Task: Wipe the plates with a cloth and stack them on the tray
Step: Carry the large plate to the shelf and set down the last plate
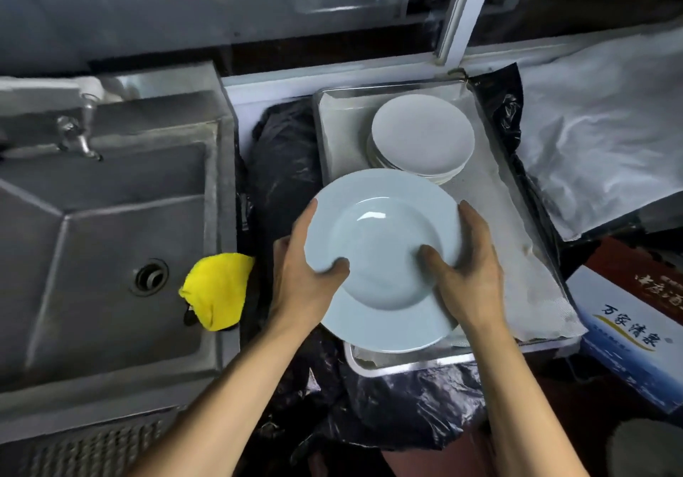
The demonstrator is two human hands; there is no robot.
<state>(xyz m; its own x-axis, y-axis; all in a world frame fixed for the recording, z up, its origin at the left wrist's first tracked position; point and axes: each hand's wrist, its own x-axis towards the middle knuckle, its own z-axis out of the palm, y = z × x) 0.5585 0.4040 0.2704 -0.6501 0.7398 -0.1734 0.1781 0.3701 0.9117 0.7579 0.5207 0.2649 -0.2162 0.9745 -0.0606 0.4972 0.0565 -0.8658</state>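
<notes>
I see L hand (303,277) & R hand (469,273) clamped on opposite rims of a plate (384,251) over the tray (334,136), near end; looks stiff, glossy, prob. slippery & breakable, so rim grip suits.

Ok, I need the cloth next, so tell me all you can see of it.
The cloth is bright yellow, soft-looking fabric, bunched up and draped over the sink's right rim, partly hanging into the basin. A small dark bit shows at its lower left edge. Nobody holds it.
</notes>
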